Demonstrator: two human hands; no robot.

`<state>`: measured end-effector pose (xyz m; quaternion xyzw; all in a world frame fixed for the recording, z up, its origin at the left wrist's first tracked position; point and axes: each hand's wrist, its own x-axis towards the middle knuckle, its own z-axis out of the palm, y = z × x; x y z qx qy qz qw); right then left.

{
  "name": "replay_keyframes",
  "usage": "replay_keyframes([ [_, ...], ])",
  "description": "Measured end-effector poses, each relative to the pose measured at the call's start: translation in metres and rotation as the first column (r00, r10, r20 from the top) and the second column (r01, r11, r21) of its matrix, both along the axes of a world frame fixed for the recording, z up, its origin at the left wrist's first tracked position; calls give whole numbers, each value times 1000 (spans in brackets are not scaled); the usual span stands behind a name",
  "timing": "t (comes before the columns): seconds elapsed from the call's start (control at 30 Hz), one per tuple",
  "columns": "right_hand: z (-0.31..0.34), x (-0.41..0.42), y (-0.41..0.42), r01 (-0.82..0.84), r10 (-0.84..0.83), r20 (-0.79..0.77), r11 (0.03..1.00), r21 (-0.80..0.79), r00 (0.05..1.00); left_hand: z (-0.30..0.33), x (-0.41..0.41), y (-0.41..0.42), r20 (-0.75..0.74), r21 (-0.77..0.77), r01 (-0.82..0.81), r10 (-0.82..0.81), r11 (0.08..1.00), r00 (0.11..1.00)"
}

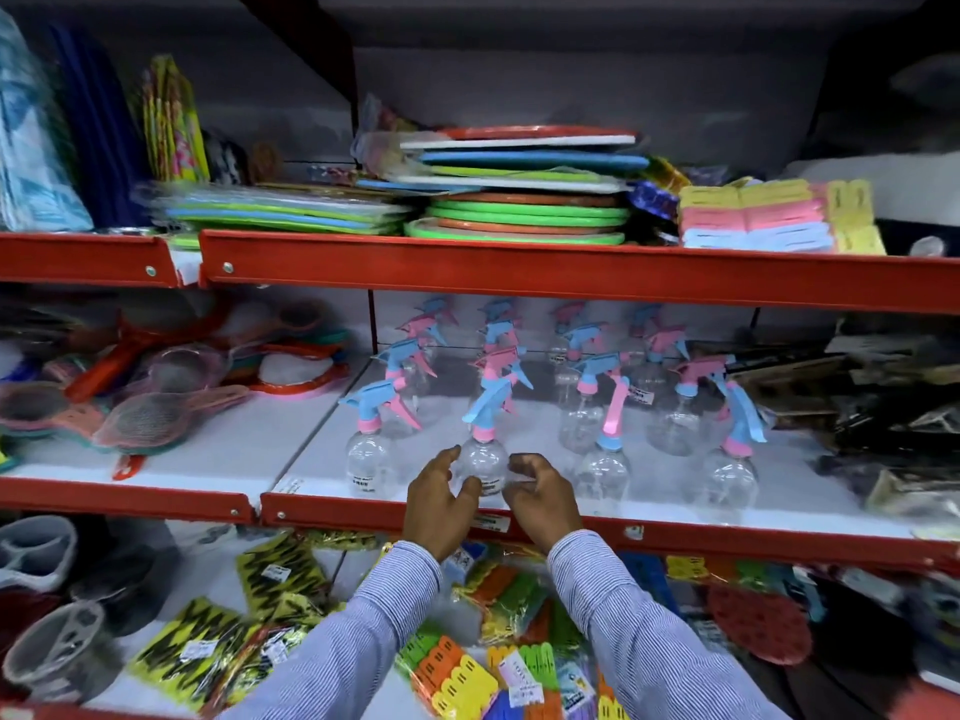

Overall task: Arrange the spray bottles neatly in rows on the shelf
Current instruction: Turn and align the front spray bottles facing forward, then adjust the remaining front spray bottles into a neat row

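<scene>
A person's left hand (pixel 439 498) and right hand (pixel 540 493), fingers spread, flank without gripping a clear spray bottle (pixel 483 459) at the shelf (pixel 363 517) front; a nudge could topple it off the edge or into neighbouring rows.

Clear spray bottles (pixel 483 459) with pink-and-blue trigger heads stand upright on the white shelf (pixel 322 449) in four rows running toward 12 o'clock. The front bottle at 11 o'clock (pixel 370 467) carries a small label.

Bright even store light, dim upper corners, motion blur, wide-angle bending at edges
</scene>
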<state>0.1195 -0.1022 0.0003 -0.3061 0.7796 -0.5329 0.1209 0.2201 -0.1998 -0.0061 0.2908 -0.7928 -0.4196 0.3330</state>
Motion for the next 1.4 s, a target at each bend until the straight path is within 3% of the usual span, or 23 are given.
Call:
replay_keyframes([
  [0.17, 0, -1, 2, 47, -46, -32, 999, 2, 998, 5, -4, -7, 39, 35, 33, -34, 999, 999],
  [0.37, -1, 0, 0, -78, 78, 5, 996, 38, 997, -3, 0, -2, -69, -20, -40, 39, 999, 997],
  [0.7, -1, 2, 1, -51, 52, 30, 998, -35, 998, -5, -2, -3, -95, 24, -3, 5, 1000, 996],
  [0.97, -6, 1, 5, -28, 28, -8, 998, -51, 1000, -7, 6, -4, -112, -37, -20, 16, 999, 994],
  [1.23, -14, -6, 48, 242, -306, -234, 933, -268, 923, -5, 3, 14, -293, -318, -40, -58, 947, 954],
  [1.33, -17, -18, 69, 330, -426, -239, 874, -356, 872, -7, -10, 32, -256, -394, 27, -137, 919, 957],
  [1.4, -18, -28, 81, 364, -475, -231, 843, -396, 849, -9, -20, 45, -148, -459, 113, -202, 881, 968],
])
